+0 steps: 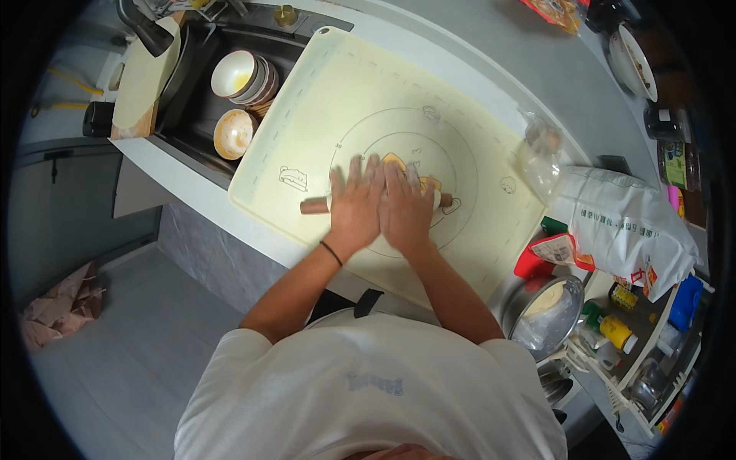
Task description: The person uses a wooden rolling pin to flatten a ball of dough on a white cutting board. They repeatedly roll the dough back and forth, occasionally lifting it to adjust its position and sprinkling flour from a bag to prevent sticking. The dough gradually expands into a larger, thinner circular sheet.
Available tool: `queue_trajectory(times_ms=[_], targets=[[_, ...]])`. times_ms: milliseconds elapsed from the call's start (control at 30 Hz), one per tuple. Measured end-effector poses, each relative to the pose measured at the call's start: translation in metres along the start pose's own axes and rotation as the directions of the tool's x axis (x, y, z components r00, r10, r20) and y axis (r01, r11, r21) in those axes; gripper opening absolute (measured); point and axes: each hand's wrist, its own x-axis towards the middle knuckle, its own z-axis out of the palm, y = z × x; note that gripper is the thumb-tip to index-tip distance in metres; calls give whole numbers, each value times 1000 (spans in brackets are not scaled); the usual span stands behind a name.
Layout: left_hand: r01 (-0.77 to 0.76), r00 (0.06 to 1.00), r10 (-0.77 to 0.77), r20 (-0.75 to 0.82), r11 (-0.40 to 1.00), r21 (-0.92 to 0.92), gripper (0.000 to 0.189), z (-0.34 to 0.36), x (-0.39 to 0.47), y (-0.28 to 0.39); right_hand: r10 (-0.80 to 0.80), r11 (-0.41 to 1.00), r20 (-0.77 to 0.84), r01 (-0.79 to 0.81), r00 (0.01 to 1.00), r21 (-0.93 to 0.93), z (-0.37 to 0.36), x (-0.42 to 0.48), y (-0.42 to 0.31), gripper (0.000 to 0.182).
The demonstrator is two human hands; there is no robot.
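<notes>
My left hand (357, 201) and my right hand (407, 204) lie side by side, palms down, on a wooden rolling pin (314, 206). The fingers of both are stretched out and point away from me, not curled around the pin. Something white, which looks like dough (437, 199), shows around the pin beside my right hand; most of it is hidden under the hands. Beneath is a pale yellow kneading mat (299, 126) printed with circles and small drawings. An orange printed figure (393, 160) peeks out past my fingertips.
At the left, a dark sink (192, 123) holds stacked bowls (233, 73) and a single bowl (235, 134); a cutting board (146, 86) leans there. To the right are a white flour bag (627, 221), a clear plastic bag (540, 155), a metal bowl (552, 316) with dough and an open drawer (644, 356).
</notes>
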Motion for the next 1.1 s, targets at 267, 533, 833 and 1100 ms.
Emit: queue_trajectory(times_ms=[267, 533, 833, 1100], targets=[[109, 990, -106, -95, 993, 33, 58, -9, 110, -41, 130, 975, -14, -130, 991, -181, 12, 118, 28, 51], [-5, 999, 3, 37, 999, 52, 57, -16, -19, -2, -17, 984, 146, 42, 989, -173, -22, -15, 8, 53], [82, 977, -83, -199, 997, -11, 55, -7, 67, -36, -9, 983, -92, -8, 996, -184, 5, 78, 38, 51], [-251, 953, 273, 135, 955, -160, 65, -40, 100, -66, -60, 995, 370, 86, 927, -56, -49, 103, 39, 61]])
